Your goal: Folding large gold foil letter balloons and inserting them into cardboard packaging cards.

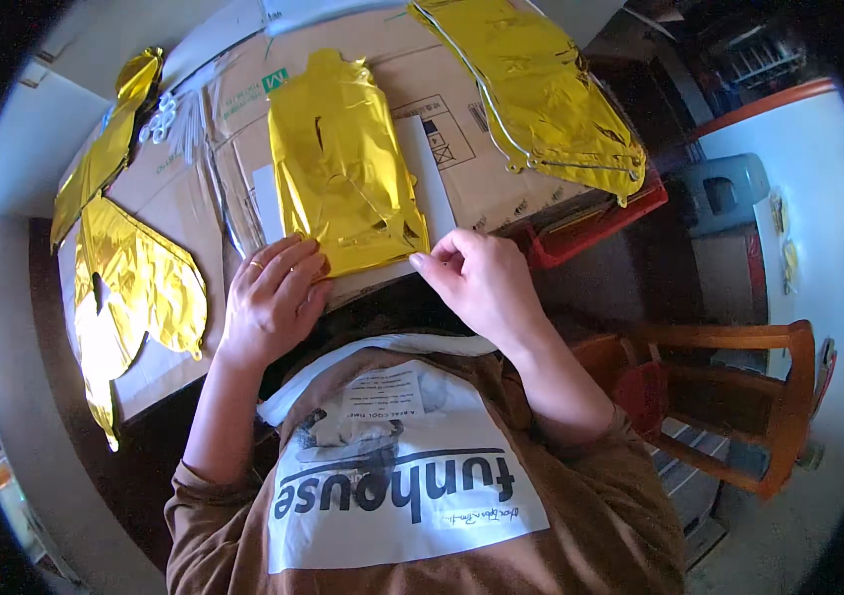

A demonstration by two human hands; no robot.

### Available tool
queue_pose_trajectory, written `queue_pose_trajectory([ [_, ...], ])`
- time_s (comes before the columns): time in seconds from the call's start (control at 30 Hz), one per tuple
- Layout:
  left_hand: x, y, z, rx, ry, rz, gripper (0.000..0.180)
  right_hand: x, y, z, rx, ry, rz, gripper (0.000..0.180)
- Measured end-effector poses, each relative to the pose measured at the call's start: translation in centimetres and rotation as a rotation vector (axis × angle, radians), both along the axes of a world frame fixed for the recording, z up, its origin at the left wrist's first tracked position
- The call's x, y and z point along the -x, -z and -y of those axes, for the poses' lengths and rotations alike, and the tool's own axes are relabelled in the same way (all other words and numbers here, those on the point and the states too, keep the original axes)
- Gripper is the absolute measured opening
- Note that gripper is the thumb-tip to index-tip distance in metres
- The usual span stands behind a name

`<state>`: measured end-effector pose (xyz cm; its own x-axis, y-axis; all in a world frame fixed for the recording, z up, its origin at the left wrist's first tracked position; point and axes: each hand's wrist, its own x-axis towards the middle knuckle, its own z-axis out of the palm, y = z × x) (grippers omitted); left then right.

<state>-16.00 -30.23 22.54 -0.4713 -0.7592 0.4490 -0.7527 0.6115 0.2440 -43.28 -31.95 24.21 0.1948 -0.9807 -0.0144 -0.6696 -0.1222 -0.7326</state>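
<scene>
A flat, uninflated gold foil balloon [337, 159], folded into a rough rectangle, lies in front of me on a white sheet [432, 164]. My left hand [275, 297] grips its near left corner, fingers bent over the foil and thumb close to the edge. At the near right corner is my right hand [479, 283], its fingers curled and the thumb tip against the foil's edge. The exact pinch there is partly hidden by the fingers. Creases and a dark slit-like gap run down the middle of the foil.
Flattened cardboard [164, 178] covers the table. More gold foil pieces lie at the left [134, 278] and far right [551, 94]. Small clear plastic pieces [159, 121] sit at the far left. A red crate [600, 228] and a wooden chair [729, 387] stand to the right.
</scene>
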Motion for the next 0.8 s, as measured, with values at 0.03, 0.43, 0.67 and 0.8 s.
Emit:
queue_pose_trajectory([
  [0.03,0.0,-0.2,-0.3,0.0,0.01,0.0,0.04,0.1,0.1,-0.2,-0.019,0.01,0.043,0.026],
  [0.43,-0.1,0.7,-4.1,0.039,0.03,-0.014,0.039,0.1,2.5,-4.0,-0.603,0.088,0.71,0.022],
  [0.67,0.1,1.6,-5.0,0.108,-0.072,-0.09,0.03,-1.9,-0.1,-5.0,-0.56,-0.031,0.917,0.015],
  [0.8,0.5,1.7,-4.9,0.124,-0.131,-0.148,0.024,-2.7,-0.4,-5.0,-0.67,-0.045,1.057,0.02],
])
